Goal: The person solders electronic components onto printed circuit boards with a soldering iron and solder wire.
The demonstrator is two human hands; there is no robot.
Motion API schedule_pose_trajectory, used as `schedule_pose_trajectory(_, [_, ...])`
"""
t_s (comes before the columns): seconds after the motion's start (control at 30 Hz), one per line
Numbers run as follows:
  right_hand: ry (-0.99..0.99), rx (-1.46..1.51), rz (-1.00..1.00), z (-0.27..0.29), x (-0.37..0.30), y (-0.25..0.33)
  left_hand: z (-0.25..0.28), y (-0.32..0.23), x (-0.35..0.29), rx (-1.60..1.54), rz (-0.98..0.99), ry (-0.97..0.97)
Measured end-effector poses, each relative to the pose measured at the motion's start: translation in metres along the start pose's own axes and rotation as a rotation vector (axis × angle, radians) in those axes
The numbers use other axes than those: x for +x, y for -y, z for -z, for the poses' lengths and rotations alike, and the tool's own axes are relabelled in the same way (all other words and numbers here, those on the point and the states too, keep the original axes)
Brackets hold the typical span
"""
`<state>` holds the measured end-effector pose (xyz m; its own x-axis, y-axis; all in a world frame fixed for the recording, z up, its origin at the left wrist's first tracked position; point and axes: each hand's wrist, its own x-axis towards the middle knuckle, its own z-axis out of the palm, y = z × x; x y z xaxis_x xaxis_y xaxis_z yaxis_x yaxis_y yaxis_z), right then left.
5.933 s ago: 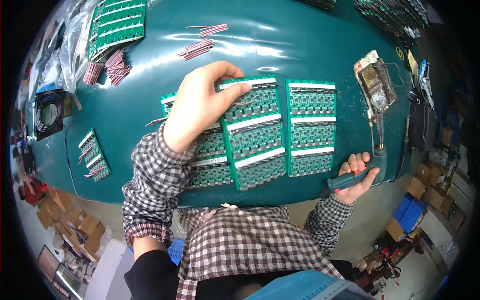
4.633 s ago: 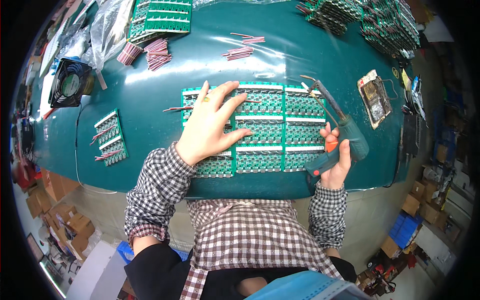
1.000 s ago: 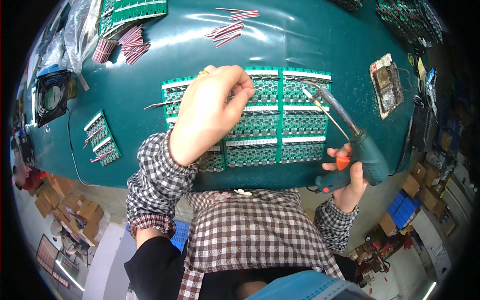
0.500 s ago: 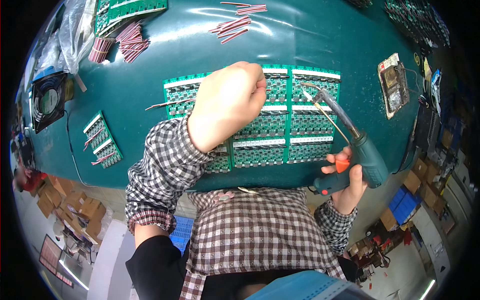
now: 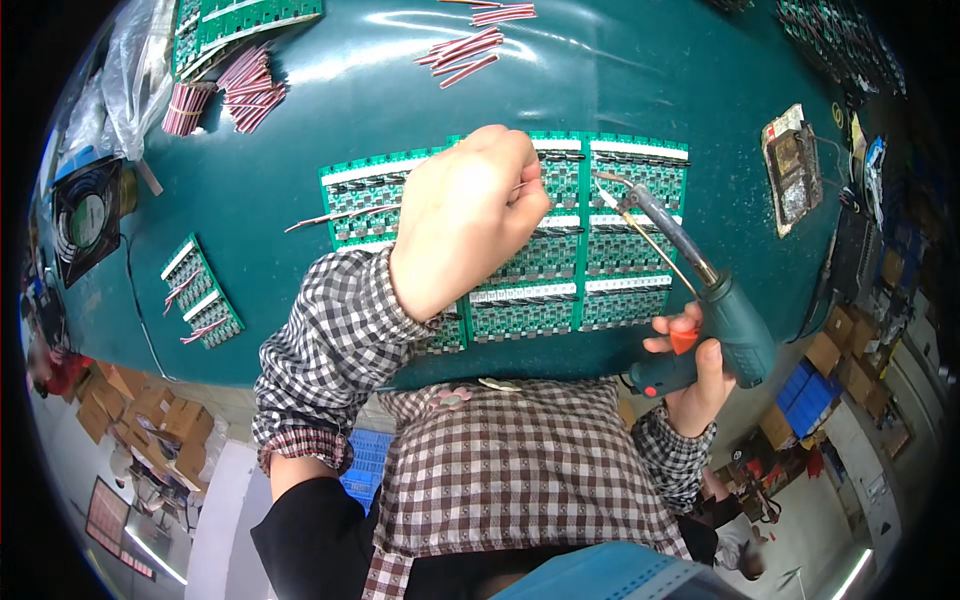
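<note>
My left hand point(image 5: 468, 212) is closed over the upper middle of a panel of green circuit boards point(image 5: 630, 250), its fingertips pinching a thin red-and-white wire point(image 5: 350, 213). One end of the wire sticks out to the left of the hand, and a short bit shows at the fingers. My right hand point(image 5: 700, 378) grips a green gun-shaped soldering iron point(image 5: 738, 325) with an orange-red trigger. The iron's metal tip points up and left over the boards, a little right of my left hand. Whether the tip touches a board I cannot tell.
Bundled and loose wires point(image 5: 250, 95) lie at the back left, with more wires point(image 5: 465, 55) at the back middle. A small board point(image 5: 203, 292) and a black fan point(image 5: 88, 212) are on the left. On the right stands a worn metal tray point(image 5: 792, 170).
The iron's tip has shifted slightly left, closer to my left hand. My left hand has moved a little to the right, still pinching the wire.
</note>
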<state>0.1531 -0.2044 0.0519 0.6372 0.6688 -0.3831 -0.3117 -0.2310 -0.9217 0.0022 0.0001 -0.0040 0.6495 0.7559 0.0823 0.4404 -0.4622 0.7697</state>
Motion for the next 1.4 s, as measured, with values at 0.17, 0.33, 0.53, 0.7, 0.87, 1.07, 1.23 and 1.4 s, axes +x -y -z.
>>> schedule_pose_trajectory(0.17, [0.005,-0.038,-0.043,0.000,-0.001,0.004,0.000,0.001,0.001,-0.019,0.010,-0.003])
schedule_pose_trajectory(0.33, [0.005,-0.072,-0.084,-0.005,-0.001,0.008,0.001,0.001,0.001,-0.021,0.001,-0.008])
schedule_pose_trajectory(0.53, [-0.010,-0.070,-0.173,-0.010,0.002,0.010,0.002,0.002,0.000,-0.046,-0.011,-0.014])
schedule_pose_trajectory(0.7, [-0.013,-0.074,-0.169,-0.013,0.004,0.008,-0.001,0.002,-0.002,-0.038,-0.021,-0.031])
schedule_pose_trajectory(0.87, [0.017,-0.089,-0.135,-0.014,0.007,0.008,0.001,0.000,0.000,-0.040,-0.012,-0.025])
schedule_pose_trajectory(1.07, [0.043,-0.223,-0.103,-0.017,0.006,0.008,0.001,0.000,-0.001,-0.017,-0.019,-0.018])
schedule_pose_trajectory(1.23, [0.040,-0.249,-0.094,-0.016,0.005,0.007,-0.001,0.001,-0.001,-0.017,-0.023,-0.027])
schedule_pose_trajectory(1.4, [0.053,-0.230,-0.085,-0.017,0.005,0.007,-0.001,0.000,-0.002,-0.018,-0.021,-0.028])
